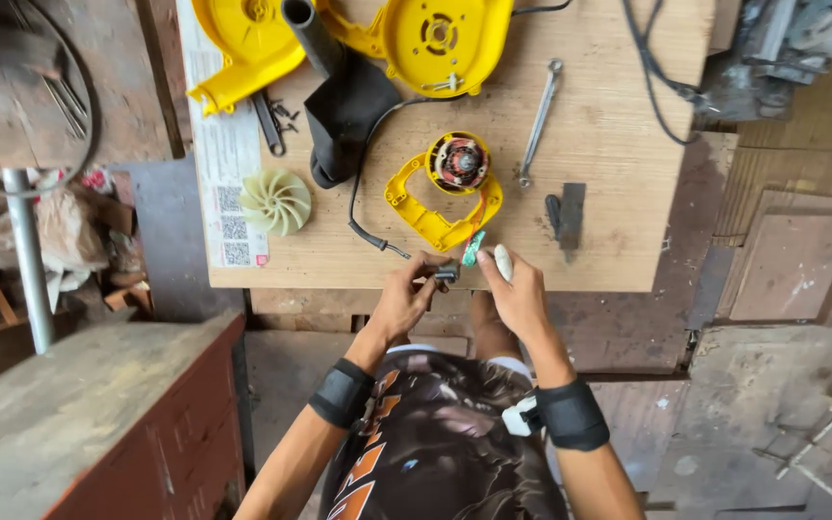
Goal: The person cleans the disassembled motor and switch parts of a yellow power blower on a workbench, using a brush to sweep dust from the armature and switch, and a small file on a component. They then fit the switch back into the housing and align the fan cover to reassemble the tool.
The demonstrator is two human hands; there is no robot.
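Two hands at the near edge of the bench: your left hand pinches a small dark part between fingertips, too small to identify; your right hand is closed around a pale, rounded handle, with a green-tipped piece just beside it, and how the two join is hidden by your fingers. One black wrist strap on each forearm. One plywood bench top, raw and scuffed, cut off at the top of the view. On it, just beyond your hands: one yellow plastic handle frame carrying one round motor with copper windings, orange leads trailing toward your fingers. One black cable runs from the frame toward the upper housings; its far end is lost beneath them. Two yellow plastic housing halves: one at upper left, one with a vented hub, both cropped by the frame edge. One black tube with cloth sleeve. One cream ribbed fan wheel resting on a printed paper sheet. One steel spanner, slim, lying near the motor. One dark flat tool to the right, its kind unclear. Several small dark screws, count not readable.
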